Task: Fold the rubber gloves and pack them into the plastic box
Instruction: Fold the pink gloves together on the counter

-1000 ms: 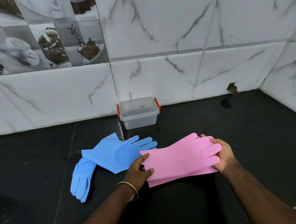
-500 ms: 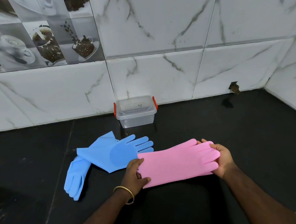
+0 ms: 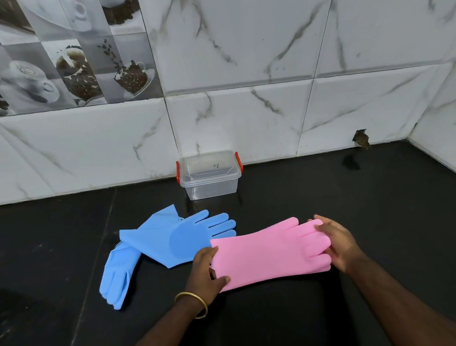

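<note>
The pink gloves [image 3: 270, 253] lie stretched flat on the black counter [image 3: 386, 215] between the two hands, seemingly one glove stacked on the other, though only a thin edge of a lower layer shows. The left hand [image 3: 205, 271] pinches the cuff end, thumb on top and fingers curled at the edge; the right hand [image 3: 337, 242] rests half-spread over the glove fingers, pressing them down rather than gripping. Just beyond the left hand's knuckles the blue gloves [image 3: 169, 241] sprawl crossed over each other, one touching the pink cuff corner. Farther ahead of both hands, against the tiled wall, stands the plastic box [image 3: 211, 178], its lid apparently still on. The rubber looks soft, limp and light, probably a bit grippy against itself and springy enough to unfold if released. A sensible hold is at cuff and fingertips, bringing one end over the other and keeping a palm on the crease so it stays.
</note>
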A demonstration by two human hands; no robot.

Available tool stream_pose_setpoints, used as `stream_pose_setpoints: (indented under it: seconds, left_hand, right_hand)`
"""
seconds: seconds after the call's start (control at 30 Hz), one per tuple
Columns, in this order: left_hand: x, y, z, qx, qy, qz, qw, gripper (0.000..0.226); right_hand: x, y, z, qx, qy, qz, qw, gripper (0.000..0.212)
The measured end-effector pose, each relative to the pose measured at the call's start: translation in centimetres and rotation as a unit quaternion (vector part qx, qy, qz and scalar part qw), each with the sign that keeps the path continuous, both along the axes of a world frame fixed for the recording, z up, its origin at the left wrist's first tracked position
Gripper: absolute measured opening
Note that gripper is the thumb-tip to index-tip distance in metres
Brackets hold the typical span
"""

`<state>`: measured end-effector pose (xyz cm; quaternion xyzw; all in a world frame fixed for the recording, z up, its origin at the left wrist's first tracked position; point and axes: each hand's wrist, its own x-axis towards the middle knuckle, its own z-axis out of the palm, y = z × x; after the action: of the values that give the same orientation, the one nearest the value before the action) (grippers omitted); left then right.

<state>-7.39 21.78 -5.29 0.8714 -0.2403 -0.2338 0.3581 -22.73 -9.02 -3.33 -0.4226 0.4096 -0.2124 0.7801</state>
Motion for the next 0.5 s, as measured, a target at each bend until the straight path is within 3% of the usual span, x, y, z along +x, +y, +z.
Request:
stream_pose_setpoints:
  seconds: [0.1, 0.23, 0.33, 0.4, 0.5]
  left_hand:
    - [-0.2, -0.2, 0.0, -0.001, -0.018, 0.011, 1.0, 0.08]
    - [-0.1, -0.4, 0.1, 0.001, -0.03, 0.054, 0.998, 0.081]
    - [0.0, -1.0, 0.2, 0.025, -0.054, 0.107, 0.992, 0.078]
    - [0.2, -1.7, 0.6, 0.038, -0.065, 0.144, 0.987, 0.067]
    - [0.9, -2.6, 1.5, 0.044, -0.048, 0.166, 0.984, 0.046]
  right_hand:
    - [-0.3, -0.6, -0.5, -0.133, 0.077, -0.04, 0.987, 0.033]
    - [-0.5, -0.8, -0.8, -0.296, 0.188, -0.126, 0.928, 0.023]
    - [-0.6, 0.4, 0.1, -0.365, 0.198, -0.159, 0.896, 0.015]
    - [-0.2, 2.7, 0.9, -0.391, 0.159, -0.135, 0.897, 0.016]
    - [2.1, 7.9, 1.1, -0.378, 0.118, 0.026, 0.918, 0.021]
